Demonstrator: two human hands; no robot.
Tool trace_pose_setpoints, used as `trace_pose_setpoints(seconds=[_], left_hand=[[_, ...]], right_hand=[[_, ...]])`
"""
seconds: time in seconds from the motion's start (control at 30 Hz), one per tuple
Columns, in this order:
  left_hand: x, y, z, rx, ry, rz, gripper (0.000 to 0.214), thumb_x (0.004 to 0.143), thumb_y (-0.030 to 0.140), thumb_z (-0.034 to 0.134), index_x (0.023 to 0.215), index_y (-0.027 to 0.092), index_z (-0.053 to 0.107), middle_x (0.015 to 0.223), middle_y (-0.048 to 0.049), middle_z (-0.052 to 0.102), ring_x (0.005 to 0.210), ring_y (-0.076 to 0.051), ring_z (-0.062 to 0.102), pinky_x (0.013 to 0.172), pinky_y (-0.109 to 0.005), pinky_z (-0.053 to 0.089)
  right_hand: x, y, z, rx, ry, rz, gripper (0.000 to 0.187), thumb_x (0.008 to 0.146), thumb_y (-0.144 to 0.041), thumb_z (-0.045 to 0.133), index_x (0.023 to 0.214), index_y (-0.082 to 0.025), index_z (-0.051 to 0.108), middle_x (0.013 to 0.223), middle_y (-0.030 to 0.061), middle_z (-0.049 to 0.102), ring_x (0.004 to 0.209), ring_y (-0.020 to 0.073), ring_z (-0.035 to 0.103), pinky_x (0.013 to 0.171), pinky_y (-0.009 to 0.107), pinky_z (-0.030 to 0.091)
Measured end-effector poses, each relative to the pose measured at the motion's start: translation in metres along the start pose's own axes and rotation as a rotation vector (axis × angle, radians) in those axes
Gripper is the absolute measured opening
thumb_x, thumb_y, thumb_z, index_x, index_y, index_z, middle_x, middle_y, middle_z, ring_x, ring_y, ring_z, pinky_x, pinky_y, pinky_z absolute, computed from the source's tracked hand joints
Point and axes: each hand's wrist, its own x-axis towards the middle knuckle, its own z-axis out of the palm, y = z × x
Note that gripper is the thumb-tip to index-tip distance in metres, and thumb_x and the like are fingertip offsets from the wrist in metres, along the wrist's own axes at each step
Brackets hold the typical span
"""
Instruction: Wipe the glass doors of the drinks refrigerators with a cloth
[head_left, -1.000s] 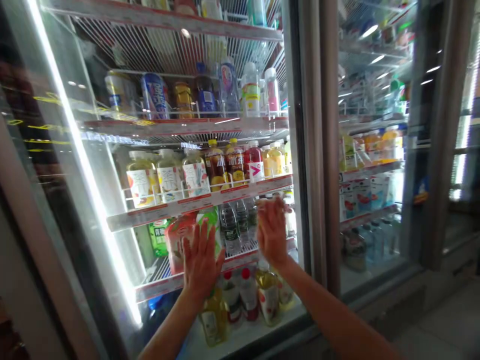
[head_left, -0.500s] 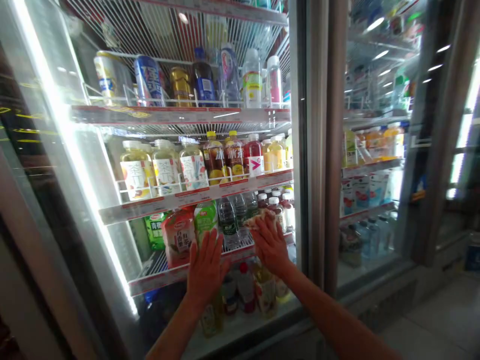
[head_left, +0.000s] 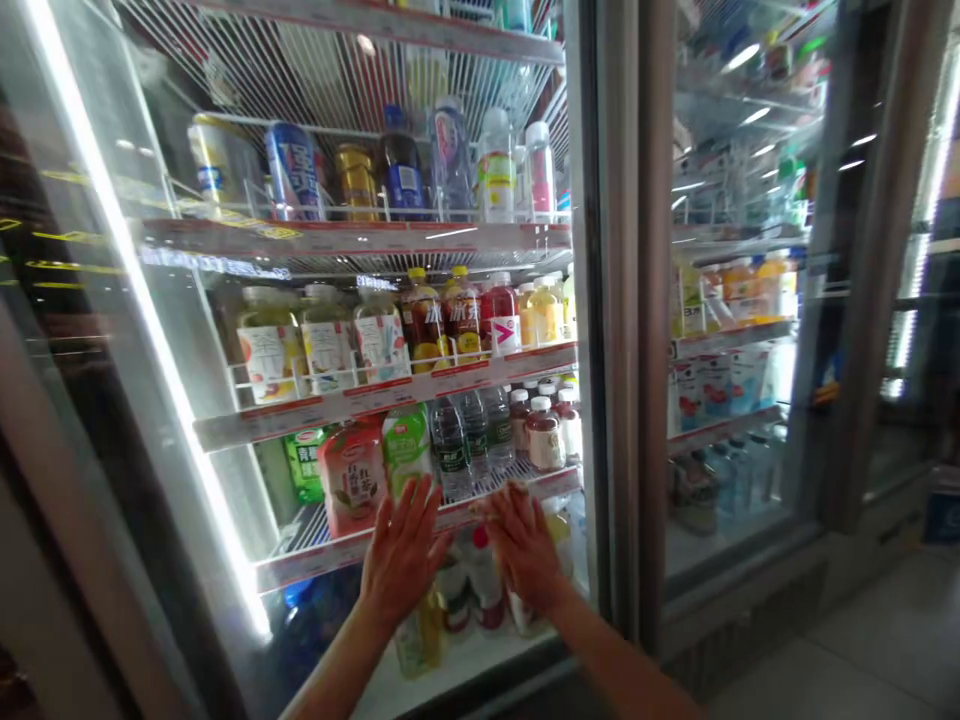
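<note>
My left hand (head_left: 401, 555) lies flat with fingers spread against the glass door (head_left: 247, 330) of a lit drinks fridge, low down near the second-lowest shelf (head_left: 322, 555). My right hand (head_left: 521, 545) presses flat on the same glass just to its right, fingers stretched out. Neither hand holds anything. Behind the glass near my hands stand a red carton (head_left: 349, 480), a green carton (head_left: 405, 450), clear water bottles (head_left: 469, 440) and small white-capped bottles (head_left: 544, 435).
Upper shelves carry cans (head_left: 289, 170) and tea bottles (head_left: 326, 340). A metal door frame (head_left: 626, 320) separates this fridge from a second glass-door fridge (head_left: 735, 300) on the right. Grey floor (head_left: 862, 640) lies at lower right.
My right hand has slid down the glass from the shelf of small bottles to level with my left hand. My left hand has stayed almost in place.
</note>
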Motion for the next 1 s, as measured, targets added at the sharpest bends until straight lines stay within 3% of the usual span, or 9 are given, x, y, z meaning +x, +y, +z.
trace_pose_setpoints(seconds=[0.13,0.2,0.33,0.43,0.57,0.63,0.77,0.93,1.0], left_hand=[[-0.011,-0.019,-0.01,0.012,-0.018,0.016,0.062,0.09,0.033,0.045,0.145,0.019,0.021,0.14,-0.0098,0.044,0.139,-0.016,0.022,0.118,-0.038,0.011],[-0.016,-0.024,-0.011,0.015,-0.007,0.013,0.062,0.09,0.033,0.045,0.145,0.019,0.02,0.14,-0.0104,0.045,0.14,-0.015,0.021,0.118,-0.038,0.01],[-0.022,-0.024,-0.012,0.005,0.007,0.011,0.064,0.09,0.035,0.047,0.145,0.018,0.021,0.138,-0.0112,0.047,0.14,-0.014,0.02,0.118,-0.038,0.009],[-0.016,-0.028,-0.02,-0.02,-0.008,0.019,0.062,0.09,0.033,0.045,0.145,0.02,0.021,0.144,-0.0089,0.04,0.14,-0.014,0.021,0.118,-0.037,0.011],[0.023,-0.052,-0.036,0.062,0.079,-0.036,0.067,0.088,0.029,0.048,0.147,0.02,0.016,0.153,-0.0075,0.019,0.142,-0.017,0.014,0.118,-0.039,0.006],[0.055,-0.067,-0.042,0.111,0.134,-0.085,0.07,0.087,0.028,0.05,0.147,0.02,0.014,0.154,-0.0088,0.014,0.143,-0.019,0.011,0.117,-0.041,0.003],[0.109,-0.092,-0.046,0.103,0.183,-0.206,0.069,0.088,0.036,0.047,0.147,0.019,0.016,0.154,-0.0115,0.015,0.143,-0.024,0.01,0.117,-0.046,0.002],[0.126,-0.106,-0.048,0.087,0.135,-0.312,0.065,0.09,0.044,0.039,0.146,0.016,0.021,0.153,-0.0132,0.018,0.143,-0.025,0.01,0.117,-0.047,0.002],[0.124,-0.107,-0.047,0.097,0.132,-0.318,0.065,0.09,0.045,0.037,0.146,0.015,0.02,0.153,-0.0139,0.02,0.143,-0.025,0.01,0.116,-0.048,0.002]], right_hand=[[0.015,0.048,-0.01,-0.174,0.198,0.267,0.061,0.088,-0.013,0.043,0.146,-0.021,0.026,0.155,0.0091,0.014,0.143,0.0278,0.012,0.113,0.057,0.021],[0.025,0.052,-0.009,-0.199,0.29,0.405,0.065,0.088,-0.013,0.041,0.148,-0.02,0.018,0.156,0.0105,0.007,0.144,0.0301,0.009,0.11,0.06,0.025],[0.044,0.031,-0.005,-0.055,0.132,0.104,0.066,0.086,-0.013,0.043,0.147,-0.025,0.022,0.155,0.0064,0.019,0.143,0.0282,0.016,0.113,0.053,0.025],[0.07,0.047,-0.012,-0.055,0.111,-0.016,0.063,0.087,-0.015,0.043,0.146,-0.027,0.024,0.153,0.0055,0.026,0.142,0.0255,0.019,0.114,0.052,0.022],[0.122,0.079,-0.021,-0.154,0.398,0.411,0.061,0.09,-0.017,0.035,0.148,-0.021,0.017,0.156,0.0106,0.015,0.143,0.0322,0.01,0.109,0.061,0.025],[0.143,0.073,-0.023,-0.119,0.347,0.364,0.063,0.09,-0.018,0.035,0.149,-0.022,0.014,0.156,0.0084,0.015,0.144,0.0316,0.008,0.111,0.059,0.025],[0.163,0.064,-0.027,-0.072,0.065,-0.033,0.067,0.089,-0.02,0.04,0.148,-0.031,0.01,0.154,0.0002,0.025,0.144,0.0236,0.014,0.115,0.049,0.023],[0.191,0.098,-0.035,-0.139,0.38,0.431,0.061,0.09,-0.019,0.032,0.149,-0.022,0.015,0.155,0.0075,0.018,0.143,0.0317,0.009,0.109,0.06,0.025],[0.199,0.094,-0.034,-0.116,0.352,0.375,0.061,0.09,-0.018,0.034,0.148,-0.021,0.016,0.156,0.0067,0.017,0.144,0.031,0.005,0.111,0.057,0.025]])
